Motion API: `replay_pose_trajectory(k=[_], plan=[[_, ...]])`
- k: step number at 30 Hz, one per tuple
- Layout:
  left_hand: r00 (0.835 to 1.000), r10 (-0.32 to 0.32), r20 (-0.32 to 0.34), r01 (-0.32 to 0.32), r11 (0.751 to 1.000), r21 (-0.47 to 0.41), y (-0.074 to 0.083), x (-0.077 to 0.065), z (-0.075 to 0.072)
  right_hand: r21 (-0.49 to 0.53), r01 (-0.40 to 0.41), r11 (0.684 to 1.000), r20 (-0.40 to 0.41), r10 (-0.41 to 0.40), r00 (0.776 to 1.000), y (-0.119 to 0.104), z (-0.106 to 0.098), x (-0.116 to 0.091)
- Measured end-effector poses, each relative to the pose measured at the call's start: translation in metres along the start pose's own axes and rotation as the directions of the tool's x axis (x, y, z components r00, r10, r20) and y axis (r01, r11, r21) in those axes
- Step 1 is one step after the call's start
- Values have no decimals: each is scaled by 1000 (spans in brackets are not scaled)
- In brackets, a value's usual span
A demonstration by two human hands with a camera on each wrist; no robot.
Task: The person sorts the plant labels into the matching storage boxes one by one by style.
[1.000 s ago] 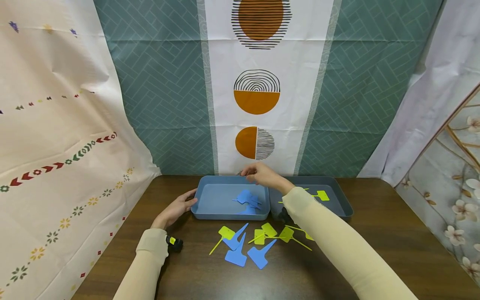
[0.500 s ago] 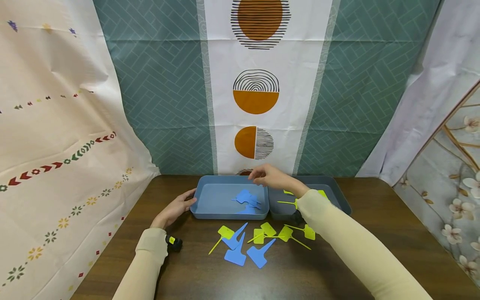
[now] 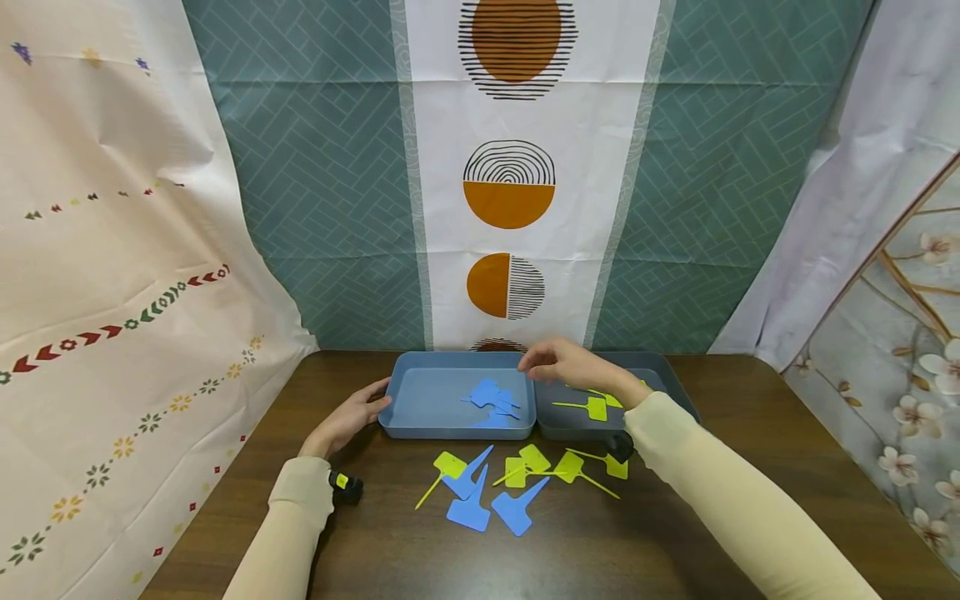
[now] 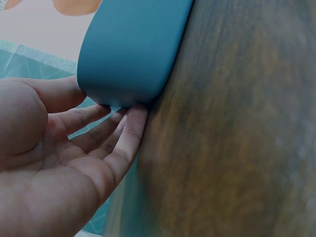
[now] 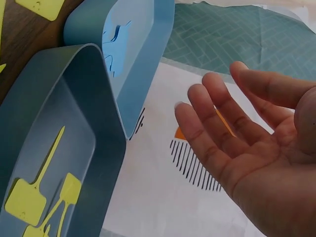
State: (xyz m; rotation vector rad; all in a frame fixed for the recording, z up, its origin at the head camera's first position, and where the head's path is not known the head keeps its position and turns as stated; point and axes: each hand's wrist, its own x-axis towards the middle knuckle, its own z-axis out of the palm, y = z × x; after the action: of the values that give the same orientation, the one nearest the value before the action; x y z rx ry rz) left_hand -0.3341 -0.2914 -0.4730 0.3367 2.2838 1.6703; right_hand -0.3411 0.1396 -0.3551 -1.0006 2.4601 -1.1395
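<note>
My left hand [image 3: 351, 419] rests its fingertips against the left end of the blue tray [image 3: 427, 432]; the left wrist view shows the fingers [image 4: 129, 129] fairly straight on the tray's end wall. Inside that tray lie several blue plant labels [image 3: 489, 393]. Above the place where the two trays meet hovers my right hand [image 3: 570, 364]. Its fingers [image 5: 200, 123] are loosely bent and hold nothing in the right wrist view. The dark grey tray [image 3: 577, 434] beside it contains several yellow plant labels [image 3: 597, 408], partly hidden by the right arm in the head view.
In front of the trays, several yellow labels [image 3: 570, 467] and 3 blue labels [image 3: 514, 514] lie on the brown wooden table [image 3: 420, 558], some overlapping. A patterned cloth [image 3: 322, 208] hangs behind the table, with more cloth at both sides.
My right hand has moved rightward from over the blue tray to the seam between the trays, uncovering yellow labels in the grey tray. My left hand stays at the blue tray.
</note>
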Motion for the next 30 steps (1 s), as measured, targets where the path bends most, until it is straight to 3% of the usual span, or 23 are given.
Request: replay_pose_trajectory(k=[7,17,30], plan=[[1000,-4,6,4,1000,-8,2,0,0,7,1,1000,90,-2,996,6,-7,-19],[1000,-2,8,2,1000,-13,1,0,-2,14,-22,1000,143,20,989,24,-14,-49],[1000,4,13,-4,1000,2,4,-3,1,-45,-23,999,124,29,992,34,-12,-91]])
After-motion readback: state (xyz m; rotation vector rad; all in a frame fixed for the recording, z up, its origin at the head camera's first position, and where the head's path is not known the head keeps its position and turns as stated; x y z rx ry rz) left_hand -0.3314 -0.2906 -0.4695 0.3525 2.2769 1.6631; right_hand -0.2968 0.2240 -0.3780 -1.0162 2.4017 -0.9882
